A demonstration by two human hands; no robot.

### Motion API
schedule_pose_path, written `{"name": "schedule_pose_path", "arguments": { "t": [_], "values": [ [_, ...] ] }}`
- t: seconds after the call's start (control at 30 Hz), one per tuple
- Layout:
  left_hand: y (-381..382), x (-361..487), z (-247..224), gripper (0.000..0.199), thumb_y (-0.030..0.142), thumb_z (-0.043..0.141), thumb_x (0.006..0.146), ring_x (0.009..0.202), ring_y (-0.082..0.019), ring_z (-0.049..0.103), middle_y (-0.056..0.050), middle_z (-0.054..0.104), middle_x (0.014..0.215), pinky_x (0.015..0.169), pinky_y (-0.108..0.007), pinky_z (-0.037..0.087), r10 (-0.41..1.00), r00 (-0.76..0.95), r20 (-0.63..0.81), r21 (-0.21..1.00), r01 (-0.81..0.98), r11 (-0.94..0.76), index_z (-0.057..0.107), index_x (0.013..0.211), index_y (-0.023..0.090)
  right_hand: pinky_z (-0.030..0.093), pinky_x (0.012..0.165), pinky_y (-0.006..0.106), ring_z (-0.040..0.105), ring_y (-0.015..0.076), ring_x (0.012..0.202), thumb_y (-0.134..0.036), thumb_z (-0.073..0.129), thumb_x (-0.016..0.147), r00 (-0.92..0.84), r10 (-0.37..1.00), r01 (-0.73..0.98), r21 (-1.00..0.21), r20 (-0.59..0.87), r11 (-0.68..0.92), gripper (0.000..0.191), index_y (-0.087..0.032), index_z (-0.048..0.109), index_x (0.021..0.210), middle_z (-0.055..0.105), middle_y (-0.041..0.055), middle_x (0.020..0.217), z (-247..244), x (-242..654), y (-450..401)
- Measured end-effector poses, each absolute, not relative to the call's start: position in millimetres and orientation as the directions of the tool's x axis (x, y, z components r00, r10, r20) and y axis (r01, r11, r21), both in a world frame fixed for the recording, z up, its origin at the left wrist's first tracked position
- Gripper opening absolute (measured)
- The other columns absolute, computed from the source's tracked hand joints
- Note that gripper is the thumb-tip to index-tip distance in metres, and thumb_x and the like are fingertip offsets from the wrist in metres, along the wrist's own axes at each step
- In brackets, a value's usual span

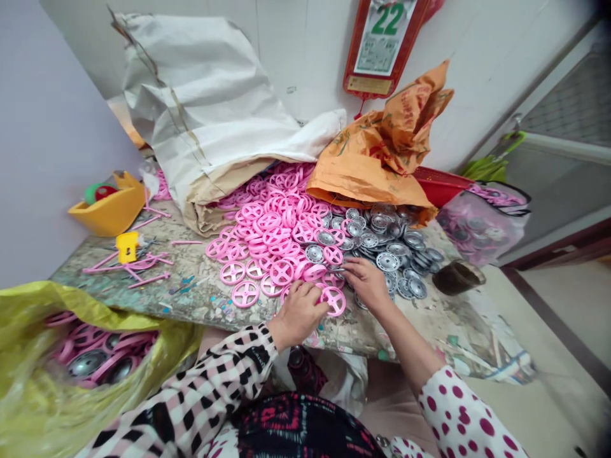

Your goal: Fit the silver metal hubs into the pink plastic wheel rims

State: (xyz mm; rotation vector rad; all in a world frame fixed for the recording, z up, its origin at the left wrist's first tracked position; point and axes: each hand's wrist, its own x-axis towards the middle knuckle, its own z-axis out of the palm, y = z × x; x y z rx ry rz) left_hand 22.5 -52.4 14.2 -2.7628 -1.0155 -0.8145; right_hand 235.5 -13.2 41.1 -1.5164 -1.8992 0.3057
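Curls the left hand (298, 315) at pink wheels (281, 271) just ahead, cannot tell whether gripping any; pinches a grey disc (336, 270) with the nearly closed right hand (366, 283).

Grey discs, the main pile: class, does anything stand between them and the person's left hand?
Yes. The right hand is between the left hand and the main pile of grey discs. A pink wheel also lies on that side, right by the left fingers.
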Motion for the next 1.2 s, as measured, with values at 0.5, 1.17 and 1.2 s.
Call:
{"name": "schedule_pose_path", "arguments": {
  "t": [0.5, 1.17, 1.2],
  "values": [
    [-55, 30, 18, 0.009, 0.024, 0.059, 0.085, 0.1, -0.023, 0.052, -0.007, 0.061, 0.103, 0.092, -0.045, 0.037, 0.589, 0.518, 0.62, 0.398, 0.44, -0.805, 0.063, 0.092, 0.022, 0.04, 0.048, 0.024, 0.047, 0.0121, 0.051, -0.057, 0.063, 0.073, 0.269, 0.96, 0.038, -0.995, -0.083, -0.097, 0.039, -0.021, 0.049, 0.075, 0.052, -0.0044, 0.062, 35, 201, -90],
    [-93, 48, 46, 0.042, 0.033, 0.076, 0.072, 0.09, -0.014, 0.062, -0.006, 0.062, 0.111, 0.077, -0.026, 0.051, 0.812, 0.541, -0.221, 0.669, -0.522, 0.53, 0.058, 0.108, 0.019, 0.045, 0.07, 0.03, 0.054, 0.0174, 0.078, -0.039, 0.056, 0.088, 0.204, 0.912, 0.607, -0.777, 0.355, 0.166, 0.022, -0.019, 0.065, 0.093, 0.058, 0.0046, 0.086, 58, 198, -124],
    [-94, 48, 45, 0.041, 0.033, 0.075, 0.073, 0.089, -0.014, 0.062, -0.006, 0.062, 0.111, 0.075, -0.025, 0.051, 0.818, 0.535, -0.21, 0.68, -0.521, 0.515, 0.058, 0.107, 0.018, 0.046, 0.07, 0.03, 0.054, 0.0175, 0.078, -0.038, 0.056, 0.088, 0.173, 0.902, 0.645, -0.738, 0.394, 0.198, 0.021, -0.019, 0.064, 0.091, 0.056, 0.0053, 0.087, 58, 196, -125]
  ]
}}
